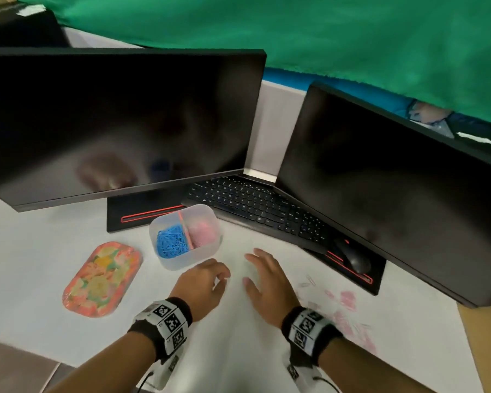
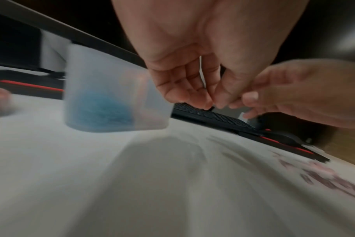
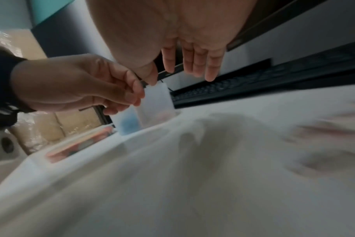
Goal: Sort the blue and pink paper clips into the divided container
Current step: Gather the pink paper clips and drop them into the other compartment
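The translucent divided container (image 1: 182, 258) (image 2: 111, 75) (image 3: 158, 96) stands on the white table. Its left compartment holds blue paper clips (image 1: 170, 243) (image 2: 103, 109), its right one pink paper clips (image 1: 202, 234). My left hand (image 1: 223, 279) (image 2: 213, 104) hovers just in front of the container, fingers curled with their tips against the thumb; no clip shows between them. My right hand (image 1: 250, 268) (image 3: 184, 70) floats beside it with straight fingers, holding nothing. Several loose pink clips (image 1: 349, 307) (image 2: 324, 178) lie blurred on the table to the right.
An oval floral tray (image 1: 102, 279) lies left of the container. Behind it are a black keyboard (image 1: 255, 205), a mouse (image 1: 355, 259) and two dark monitors (image 1: 119, 123) (image 1: 394, 194). The table's (image 1: 40, 251) right edge runs past the pink clips.
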The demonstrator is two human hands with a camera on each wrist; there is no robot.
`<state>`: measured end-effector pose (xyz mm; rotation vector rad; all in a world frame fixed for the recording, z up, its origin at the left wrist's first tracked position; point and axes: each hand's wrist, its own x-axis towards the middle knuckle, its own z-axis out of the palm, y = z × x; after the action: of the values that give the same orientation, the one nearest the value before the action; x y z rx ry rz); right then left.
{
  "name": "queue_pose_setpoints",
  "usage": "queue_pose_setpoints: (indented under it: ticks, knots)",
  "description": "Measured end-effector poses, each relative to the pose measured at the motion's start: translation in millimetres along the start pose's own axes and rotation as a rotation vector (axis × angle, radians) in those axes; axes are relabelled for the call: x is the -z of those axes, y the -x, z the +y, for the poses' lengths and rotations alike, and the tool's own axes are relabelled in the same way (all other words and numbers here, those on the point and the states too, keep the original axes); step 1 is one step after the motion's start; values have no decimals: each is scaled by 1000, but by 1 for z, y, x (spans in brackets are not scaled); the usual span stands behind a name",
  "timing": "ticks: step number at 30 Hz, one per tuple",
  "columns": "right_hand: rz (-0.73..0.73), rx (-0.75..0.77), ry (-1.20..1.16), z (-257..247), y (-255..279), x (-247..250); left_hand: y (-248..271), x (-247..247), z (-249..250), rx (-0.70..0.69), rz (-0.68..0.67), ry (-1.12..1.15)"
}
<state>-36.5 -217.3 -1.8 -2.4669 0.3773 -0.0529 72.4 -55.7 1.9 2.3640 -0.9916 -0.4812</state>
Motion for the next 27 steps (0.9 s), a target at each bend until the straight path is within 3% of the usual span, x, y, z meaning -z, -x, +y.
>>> queue_pose_setpoints:
  ticks: [3,6,10,14,22,25,27]
  knots:
    - [30,-183,-16,50,47,14,-4,-16,18,-77,-105,-44]
    - [80,-390,118,94,85,28,-10,-27,32,-109,-188,-76]
    - [69,-564,257,129,102,39,-15,-41,49,-140,-321,-133]
    - [-36,-565,254,127,100,29,-18,-54,64,-188,-417,-226]
    - [-251,-298,227,81,119,15,-35,-83,95,-274,-507,-388]
    - [-109,-368,219,93,135,21,-41,-92,106,-302,-527,-424]
    - [53,-506,200,110,149,29,-44,-100,111,-315,-543,-435]
